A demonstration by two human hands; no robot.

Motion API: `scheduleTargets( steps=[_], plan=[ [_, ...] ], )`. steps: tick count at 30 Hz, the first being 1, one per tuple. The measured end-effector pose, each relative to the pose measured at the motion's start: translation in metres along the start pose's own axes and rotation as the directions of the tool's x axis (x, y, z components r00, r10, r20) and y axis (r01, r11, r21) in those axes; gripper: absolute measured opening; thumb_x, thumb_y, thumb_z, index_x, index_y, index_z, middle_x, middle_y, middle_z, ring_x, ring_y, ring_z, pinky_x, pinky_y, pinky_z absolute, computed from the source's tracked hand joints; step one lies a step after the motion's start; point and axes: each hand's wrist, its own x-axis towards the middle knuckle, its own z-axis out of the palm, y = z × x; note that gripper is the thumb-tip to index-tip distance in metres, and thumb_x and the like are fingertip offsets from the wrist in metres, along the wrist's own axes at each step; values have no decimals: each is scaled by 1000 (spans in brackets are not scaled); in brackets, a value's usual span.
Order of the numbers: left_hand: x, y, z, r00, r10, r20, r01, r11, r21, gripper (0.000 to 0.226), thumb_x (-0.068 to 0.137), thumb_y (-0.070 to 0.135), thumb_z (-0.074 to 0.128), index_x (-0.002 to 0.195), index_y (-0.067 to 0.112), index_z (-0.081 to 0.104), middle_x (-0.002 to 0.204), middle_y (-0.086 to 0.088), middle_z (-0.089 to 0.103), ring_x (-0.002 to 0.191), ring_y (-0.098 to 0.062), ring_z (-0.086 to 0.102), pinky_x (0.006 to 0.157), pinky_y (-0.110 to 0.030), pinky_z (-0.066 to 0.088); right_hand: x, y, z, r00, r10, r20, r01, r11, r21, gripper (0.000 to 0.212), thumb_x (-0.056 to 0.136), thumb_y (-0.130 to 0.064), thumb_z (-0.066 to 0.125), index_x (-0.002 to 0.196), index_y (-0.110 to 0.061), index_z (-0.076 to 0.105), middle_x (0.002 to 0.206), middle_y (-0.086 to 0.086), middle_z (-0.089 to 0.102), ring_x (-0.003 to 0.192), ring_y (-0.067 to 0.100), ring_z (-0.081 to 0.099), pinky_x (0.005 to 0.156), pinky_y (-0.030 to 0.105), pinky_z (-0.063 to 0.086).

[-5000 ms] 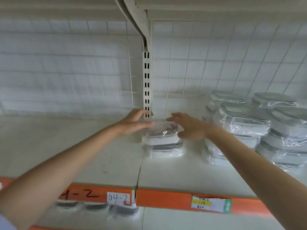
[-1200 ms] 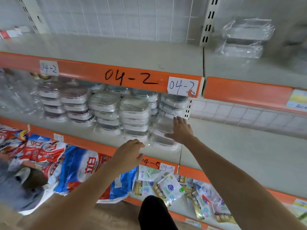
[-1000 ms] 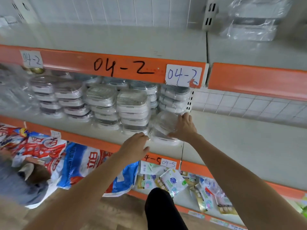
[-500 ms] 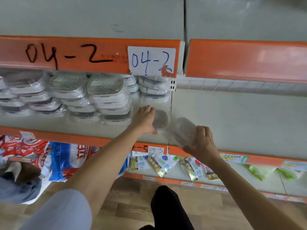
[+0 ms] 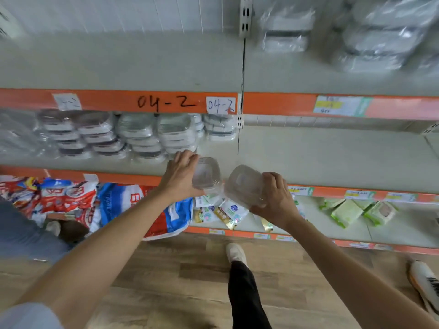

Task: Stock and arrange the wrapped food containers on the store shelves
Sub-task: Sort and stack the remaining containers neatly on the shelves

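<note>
Before the middle shelf [image 5: 332,162], left hand [image 5: 179,174] and right hand [image 5: 275,200] each grip a container.

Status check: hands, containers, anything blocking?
Left hand grips one wrapped container. Right hand grips another. Both off the middle shelf. Nothing blocking.

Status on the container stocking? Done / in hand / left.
Done: wrapped stacks sit on the top shelf, right bay. In hand: left hand and right hand each grip a clear container off the middle shelf. Left: rows of stacks there; the top shelf's left bay is bare.
</note>
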Motion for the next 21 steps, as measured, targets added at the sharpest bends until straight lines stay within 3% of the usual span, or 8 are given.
scheduleTargets(
  steps=[6, 11, 15, 21],
  plan=[
    [-29, 11, -83, 973, 107, -205, -101, 994, 41, 103, 58, 57, 80, 136, 4, 40, 129, -12, 41, 118, -28, 37, 102, -43, 32, -19, -45, -75, 991, -87, -105, 90, 996, 26, 87, 59, -24, 84, 131, -7, 39, 131, 6, 40, 120, 25, 36, 95, 31, 36],
    [4, 28, -149, 871, 98, -481, -131, 991, -35, 89, 55, 52, 85, 121, 3, 52, 118, -14, 53, 106, -32, 47, 92, -39, 35, 10, -65, -145, 979, -78, -191, 93, 993, 73, 89, 56, -30, 87, 130, -10, 41, 121, -1, 39, 113, 15, 42, 88, 16, 32],
    [45, 29, -168, 910, 16, -414, -83, 986, -145, 86, 58, 56, 82, 125, 13, 51, 121, -4, 50, 111, -24, 43, 92, -35, 35, 45, -68, -178, 974, -132, -186, 138, 990, 16, 92, 57, -24, 87, 134, -8, 39, 127, 4, 38, 118, 21, 41, 88, 16, 30],
    [126, 12, -176, 957, -17, -290, -43, 979, -199, 91, 61, 58, 79, 134, 17, 45, 129, 0, 45, 120, -20, 38, 102, -39, 35, 128, -70, -211, 968, -191, -166, 179, 980, -85, 98, 58, -23, 88, 137, -2, 35, 130, 13, 34, 119, 28, 40, 101, 30, 36]
  ],
)
